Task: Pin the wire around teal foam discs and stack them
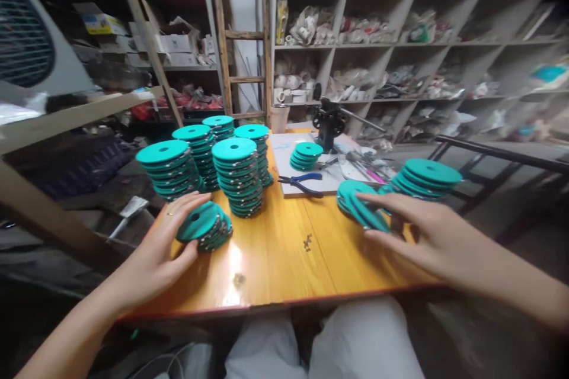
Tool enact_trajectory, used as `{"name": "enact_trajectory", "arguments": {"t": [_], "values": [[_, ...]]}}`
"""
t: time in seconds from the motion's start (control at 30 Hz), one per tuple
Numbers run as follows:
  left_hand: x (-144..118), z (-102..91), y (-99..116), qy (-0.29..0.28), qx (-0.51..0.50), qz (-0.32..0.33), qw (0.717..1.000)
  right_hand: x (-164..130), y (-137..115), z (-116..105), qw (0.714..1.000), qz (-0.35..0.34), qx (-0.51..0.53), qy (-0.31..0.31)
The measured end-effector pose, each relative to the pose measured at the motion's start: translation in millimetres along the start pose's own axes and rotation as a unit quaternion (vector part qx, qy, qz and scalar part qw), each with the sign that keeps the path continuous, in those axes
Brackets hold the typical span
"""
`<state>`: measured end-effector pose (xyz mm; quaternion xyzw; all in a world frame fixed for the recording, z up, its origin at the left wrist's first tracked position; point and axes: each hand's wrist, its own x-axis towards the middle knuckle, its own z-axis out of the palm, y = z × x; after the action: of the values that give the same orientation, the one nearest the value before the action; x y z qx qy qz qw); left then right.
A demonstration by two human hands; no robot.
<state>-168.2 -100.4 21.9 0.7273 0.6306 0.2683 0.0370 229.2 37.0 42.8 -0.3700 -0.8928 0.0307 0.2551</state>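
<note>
Just left of my right grip [422,232], a tilted teal disc [365,212] is held between part-spread fingers and thumb. My left grip [166,243], nearer the short leaning stack [208,220], curves half-open around it; I cannot tell whether it clasps.

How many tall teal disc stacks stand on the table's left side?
5: leftmost stack; middle stack, just behind it; rearmost stack; nearest stack; rightmost stack, behind that. Not counting the short stack at the left hand. Others may be hidden behind.
</note>
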Motion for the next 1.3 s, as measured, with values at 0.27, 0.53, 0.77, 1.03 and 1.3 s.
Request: {"name": "enact_trajectory", "arguments": {"t": [0.27, 0.53, 0.77, 1.03, 1.3], "values": [[15, 41.1, 78, 0.097, -0.198, -0.017, 0.975, -28, -23, 16, 0.991, 0.085, 0.102, 0.005], [55, 113.8, 152, -0.316, -0.551, -0.173, 0.753, -33, -25, 27, 0.986, 0.095, 0.140, 0.005], [76, 114.1, 131, -0.260, -0.402, -0.128, 0.868, -52, -9, 44, 0.997, 0.044, 0.058, -0.014], [100, 107.5, 125, -0.250, -0.263, -0.018, 0.932, -37, -23, 56, 0.998, -0.016, 0.055, 0.026], [115, 91.8, 97, -0.272, -0.176, 0.029, 0.946, -11, -38, 81, 0.974, 0.071, 0.201, 0.076]]}}
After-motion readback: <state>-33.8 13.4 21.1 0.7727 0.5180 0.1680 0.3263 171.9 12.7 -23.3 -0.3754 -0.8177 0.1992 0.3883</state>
